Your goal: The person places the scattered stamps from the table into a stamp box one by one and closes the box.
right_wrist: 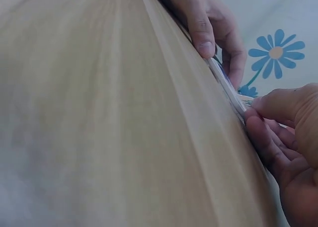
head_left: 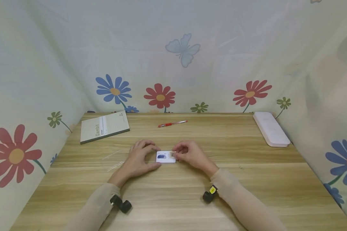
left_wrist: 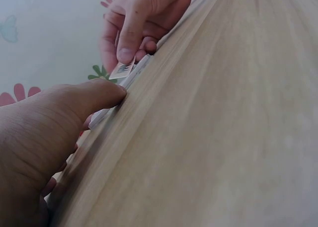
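A small white card with a blue picture lies flat on the table between the two hands. My left hand holds its left end, thumb at the near corner and index finger at the far corner. At the card's right end, my right hand pinches a small stamp with a pale border and a dark picture. In the left wrist view the stamp stands tilted up from the card. The right wrist view shows the card's edge as a thin white slab, with the right fingertips right at its end.
A clear plastic sleeve lies left of the left hand. Farther back are a notebook at the left, a red pen in the middle and a pale pink case at the right. Flower-printed cloth surrounds the wooden table.
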`<action>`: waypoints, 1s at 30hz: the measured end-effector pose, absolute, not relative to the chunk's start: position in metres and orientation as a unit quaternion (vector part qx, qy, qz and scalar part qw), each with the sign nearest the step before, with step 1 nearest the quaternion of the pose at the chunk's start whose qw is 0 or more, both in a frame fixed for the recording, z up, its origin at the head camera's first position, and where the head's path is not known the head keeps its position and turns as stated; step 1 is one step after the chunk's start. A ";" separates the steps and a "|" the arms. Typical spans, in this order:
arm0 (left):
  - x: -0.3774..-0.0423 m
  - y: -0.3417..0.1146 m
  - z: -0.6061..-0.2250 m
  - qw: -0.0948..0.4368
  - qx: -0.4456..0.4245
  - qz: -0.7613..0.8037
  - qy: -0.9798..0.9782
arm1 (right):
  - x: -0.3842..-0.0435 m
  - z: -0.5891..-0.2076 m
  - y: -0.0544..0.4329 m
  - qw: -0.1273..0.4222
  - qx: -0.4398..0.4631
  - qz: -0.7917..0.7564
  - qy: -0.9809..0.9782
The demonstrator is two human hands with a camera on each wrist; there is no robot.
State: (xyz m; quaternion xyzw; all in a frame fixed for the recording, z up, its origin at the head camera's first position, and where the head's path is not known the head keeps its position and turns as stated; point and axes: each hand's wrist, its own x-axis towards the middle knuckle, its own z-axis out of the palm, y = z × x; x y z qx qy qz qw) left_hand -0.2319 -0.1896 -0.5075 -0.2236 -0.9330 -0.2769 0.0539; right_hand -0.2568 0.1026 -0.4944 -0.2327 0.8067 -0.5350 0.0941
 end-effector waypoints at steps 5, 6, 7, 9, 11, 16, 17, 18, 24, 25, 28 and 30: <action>-0.232 -0.190 -0.508 0.056 -0.225 -0.277 -0.932 | -0.256 -0.496 0.099 0.058 -0.251 -0.480 0.839; -0.233 -0.190 -0.509 0.056 -0.225 -0.277 -0.933 | -0.255 -0.496 0.099 0.052 -0.255 -0.470 0.844; -0.233 -0.191 -0.509 0.056 -0.225 -0.276 -0.933 | -0.255 -0.496 0.098 0.047 -0.259 -0.461 0.848; -0.233 -0.190 -0.509 0.056 -0.224 -0.274 -0.933 | -0.254 -0.495 0.098 0.041 -0.262 -0.447 0.854; -0.233 -0.190 -0.509 0.056 -0.223 -0.273 -0.934 | -0.253 -0.495 0.098 0.036 -0.263 -0.433 0.862; -0.234 -0.190 -0.510 0.055 -0.223 -0.271 -0.935 | -0.251 -0.495 0.097 0.029 -0.262 -0.410 0.873; -0.234 -0.190 -0.509 0.056 -0.223 -0.271 -0.935 | -0.251 -0.495 0.097 0.028 -0.262 -0.407 0.875; -0.234 -0.190 -0.509 0.056 -0.224 -0.272 -0.934 | -0.251 -0.495 0.097 0.027 -0.262 -0.405 0.876; -0.233 -0.190 -0.510 0.053 -0.222 -0.273 -0.935 | -0.250 -0.494 0.097 0.028 -0.261 -0.392 0.882; -0.233 -0.190 -0.510 0.053 -0.221 -0.273 -0.935 | -0.250 -0.494 0.097 0.028 -0.262 -0.391 0.882; -0.233 -0.190 -0.510 0.053 -0.220 -0.273 -0.935 | -0.249 -0.492 0.097 0.029 -0.265 -0.392 0.880; -0.233 -0.190 -0.510 0.054 -0.220 -0.273 -0.935 | -0.249 -0.492 0.097 0.027 -0.268 -0.394 0.879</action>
